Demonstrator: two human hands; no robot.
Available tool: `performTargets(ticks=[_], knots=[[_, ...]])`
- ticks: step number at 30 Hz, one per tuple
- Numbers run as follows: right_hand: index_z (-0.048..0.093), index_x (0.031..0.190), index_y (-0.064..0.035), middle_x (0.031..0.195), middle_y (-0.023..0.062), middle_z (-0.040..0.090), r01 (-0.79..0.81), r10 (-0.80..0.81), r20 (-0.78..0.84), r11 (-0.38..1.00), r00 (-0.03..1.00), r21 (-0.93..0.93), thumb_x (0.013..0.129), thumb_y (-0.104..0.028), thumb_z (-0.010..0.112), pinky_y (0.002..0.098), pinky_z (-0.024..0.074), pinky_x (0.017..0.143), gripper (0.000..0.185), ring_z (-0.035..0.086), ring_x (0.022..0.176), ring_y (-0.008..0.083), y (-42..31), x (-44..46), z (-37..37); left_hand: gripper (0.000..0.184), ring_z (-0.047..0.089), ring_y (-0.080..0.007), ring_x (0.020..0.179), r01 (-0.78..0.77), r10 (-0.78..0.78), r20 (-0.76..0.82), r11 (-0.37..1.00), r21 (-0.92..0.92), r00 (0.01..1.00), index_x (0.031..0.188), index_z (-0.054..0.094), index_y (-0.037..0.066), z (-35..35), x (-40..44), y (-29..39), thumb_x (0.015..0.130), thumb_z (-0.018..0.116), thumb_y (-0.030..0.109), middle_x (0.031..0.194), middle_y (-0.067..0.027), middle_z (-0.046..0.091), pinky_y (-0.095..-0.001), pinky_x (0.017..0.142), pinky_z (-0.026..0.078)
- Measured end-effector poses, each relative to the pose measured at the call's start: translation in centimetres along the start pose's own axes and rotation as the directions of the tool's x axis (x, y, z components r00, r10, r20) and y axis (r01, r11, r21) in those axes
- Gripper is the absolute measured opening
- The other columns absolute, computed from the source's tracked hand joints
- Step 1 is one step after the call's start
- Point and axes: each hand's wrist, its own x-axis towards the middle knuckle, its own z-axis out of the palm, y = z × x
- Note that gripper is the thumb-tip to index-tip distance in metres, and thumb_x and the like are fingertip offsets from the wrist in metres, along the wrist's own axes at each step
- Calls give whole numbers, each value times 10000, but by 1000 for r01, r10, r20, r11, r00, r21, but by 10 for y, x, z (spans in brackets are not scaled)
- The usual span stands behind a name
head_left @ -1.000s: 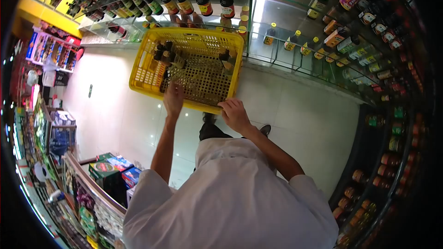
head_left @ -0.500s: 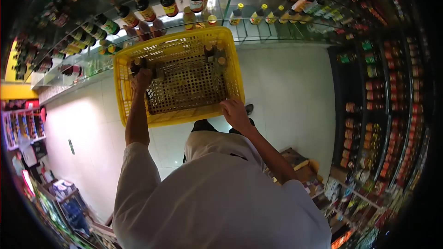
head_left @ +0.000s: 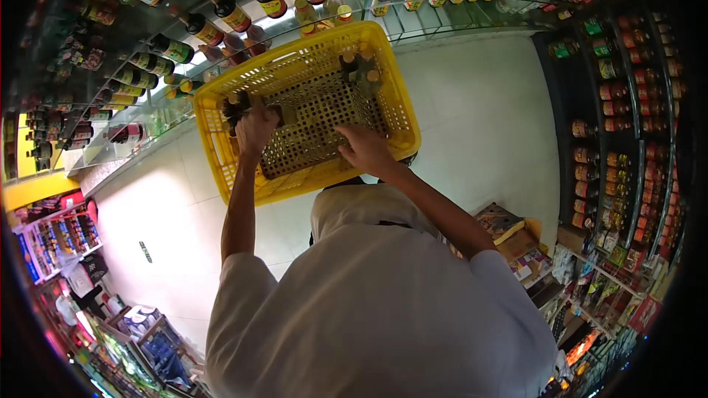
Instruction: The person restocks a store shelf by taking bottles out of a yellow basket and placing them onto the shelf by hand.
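A yellow plastic basket (head_left: 306,184) with perforated walls and floor is in front of me. Inside its left end stand dark bottles (head_left: 234,107), and my left hand (head_left: 257,131) is closed among them around a bottle (head_left: 276,114), whose body is mostly hidden by the fingers. Over the near right part of the basket, my right hand (head_left: 366,150) is open, fingers stretched toward the middle and holding nothing. In the far right corner several capped bottles (head_left: 369,81) stand close together, away from both hands.
Glass shelves (head_left: 442,38) with sauce bottles (head_left: 269,1) run along the far side, close to the basket's far rim. A dark rack (head_left: 564,114) of jars stands at right. Cardboard boxes (head_left: 520,239) are on the floor at lower right, near my right elbow.
My right hand has left the basket's near rim and moved inward over the basket. My left hand has shifted slightly inward by the left bottles. The basket appears tilted and farther right in view.
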Motion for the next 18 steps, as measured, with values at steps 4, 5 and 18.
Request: performTargets(ticks=[4, 5, 18], knots=[[386, 1332, -40, 1275, 180, 507, 162, -163, -25, 986, 986, -26, 775, -233, 719, 379, 449, 941, 677, 522, 1143, 320, -45, 33, 4, 245, 627, -343, 588, -113, 104, -111, 991, -77, 988, 857, 614, 70, -74, -38, 69, 741, 679, 276, 649, -138, 641, -423, 519, 499], [386, 1332, -40, 1275, 180, 507, 163, -164, -22, 986, 986, -22, 775, -233, 719, 379, 449, 941, 677, 522, 1143, 320, -52, 37, 7, 220, 623, -315, 562, -182, 161, -165, 976, -118, 973, 814, 625, 78, -88, -47, 84, 727, 704, 265, 632, -124, 633, -397, 505, 497], [500, 1159, 14, 988, 94, 632, 32, 122, -260, 854, 958, 519, 587, -264, 881, 296, 525, 790, 742, 630, 888, 146, -68, -21, -100, 777, 606, -299, 968, -571, 467, -331, 714, -406, 820, 1207, 525, 25, -55, -99, 171, 619, 821, 439, 1126, -153, 580, -394, 774, 516]])
